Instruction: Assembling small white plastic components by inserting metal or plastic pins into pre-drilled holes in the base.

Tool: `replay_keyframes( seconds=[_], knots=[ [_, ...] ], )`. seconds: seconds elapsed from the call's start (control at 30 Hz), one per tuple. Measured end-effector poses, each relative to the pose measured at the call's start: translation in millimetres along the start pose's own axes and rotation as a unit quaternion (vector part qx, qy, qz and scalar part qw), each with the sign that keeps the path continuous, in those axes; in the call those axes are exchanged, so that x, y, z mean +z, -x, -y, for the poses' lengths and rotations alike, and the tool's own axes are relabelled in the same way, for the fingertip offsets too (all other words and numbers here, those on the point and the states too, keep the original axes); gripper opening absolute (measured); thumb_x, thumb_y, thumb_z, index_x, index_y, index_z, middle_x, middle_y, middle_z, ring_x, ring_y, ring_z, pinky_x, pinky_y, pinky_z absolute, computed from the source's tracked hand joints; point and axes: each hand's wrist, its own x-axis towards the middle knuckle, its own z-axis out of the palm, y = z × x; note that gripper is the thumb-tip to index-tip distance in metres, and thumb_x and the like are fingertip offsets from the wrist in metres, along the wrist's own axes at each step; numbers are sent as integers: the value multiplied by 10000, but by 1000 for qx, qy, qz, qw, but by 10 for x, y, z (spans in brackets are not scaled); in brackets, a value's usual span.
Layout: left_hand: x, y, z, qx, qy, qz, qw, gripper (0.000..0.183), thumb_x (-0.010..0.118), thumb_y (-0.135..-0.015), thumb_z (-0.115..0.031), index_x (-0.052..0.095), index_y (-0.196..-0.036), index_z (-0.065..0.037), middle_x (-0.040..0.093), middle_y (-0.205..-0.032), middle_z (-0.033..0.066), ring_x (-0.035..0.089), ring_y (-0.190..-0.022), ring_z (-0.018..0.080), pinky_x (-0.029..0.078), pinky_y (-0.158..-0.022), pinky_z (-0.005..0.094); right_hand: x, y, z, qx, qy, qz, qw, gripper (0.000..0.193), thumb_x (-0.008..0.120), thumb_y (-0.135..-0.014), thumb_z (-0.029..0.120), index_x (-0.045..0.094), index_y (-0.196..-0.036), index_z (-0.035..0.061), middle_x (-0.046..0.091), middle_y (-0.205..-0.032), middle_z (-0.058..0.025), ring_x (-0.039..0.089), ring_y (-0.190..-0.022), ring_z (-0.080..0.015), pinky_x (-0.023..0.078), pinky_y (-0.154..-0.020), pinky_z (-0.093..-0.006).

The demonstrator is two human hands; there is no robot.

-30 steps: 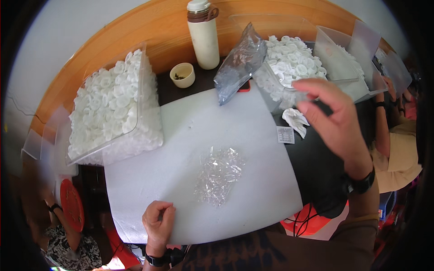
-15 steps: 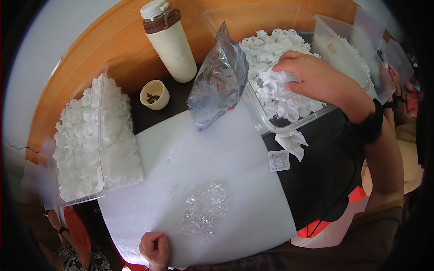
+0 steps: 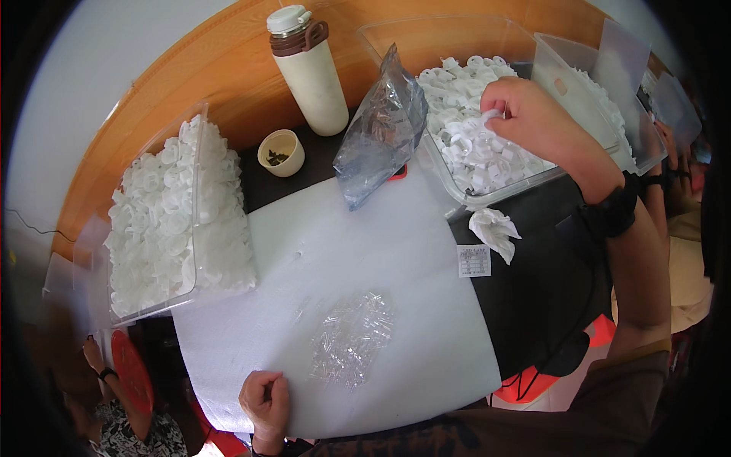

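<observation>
My right hand point(image 3: 525, 118) is over the right clear bin point(image 3: 487, 199), which holds a heap of white plastic parts point(image 3: 476, 145). Thumb and fingers pinch a small translucent white plastic piece point(image 3: 492, 116). My left hand point(image 3: 265, 400) rests, fingers curled in, on the near edge of a white foam sheet point(image 3: 320, 244); nothing shows in its grasp. On the sheet, beside that hand, lies a loose pile of small clear plastic rods point(image 3: 352, 340).
Another clear bin point(image 3: 196, 228) of white parts stands left. Behind the sheet are a cream flask point(image 3: 312, 87), a cup with dark leaves point(image 3: 281, 153) and a grey plastic bag point(image 3: 381, 129). A crumpled tissue point(image 3: 495, 231) and printed label point(image 3: 474, 260) lie right. Other people sit nearby.
My right hand has closed from a wider grasp among the white parts to a pinch above the heap. My left hand stays curled at the sheet's edge. The whole view has shifted slightly.
</observation>
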Motion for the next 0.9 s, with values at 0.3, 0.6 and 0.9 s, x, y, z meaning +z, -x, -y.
replay_keyframes(
  seconds=[0.3,0.6,0.9],
  knots=[
    [-2,9,-37,19,24,4,1000,44,612,-758,9,594,-786,-19,541,-645,48,483,-531,112,385,-506,249,-329,800,1084,102,-590,-30,800,266,592,-866,156,593,-1080,0,597,-807,-41,546,-608,-89,444,-518,-218],
    [4,-23,-83,26,39,9,999,32,608,-782,5,595,-807,-11,540,-659,42,480,-543,95,389,-513,236,-22,1325,1631,168,-707,113,677,287,619,-849,134,584,-1099,-1,625,-827,-77,587,-584,-131,495,-523,-262],
    [11,-1,-21,20,62,8,998,25,611,-794,-4,599,-815,-10,538,-660,35,485,-558,86,395,-522,229,29,1437,1714,156,-765,172,601,282,581,-884,163,570,-1119,6,635,-826,-56,621,-642,-138,524,-599,-292]
  ],
)
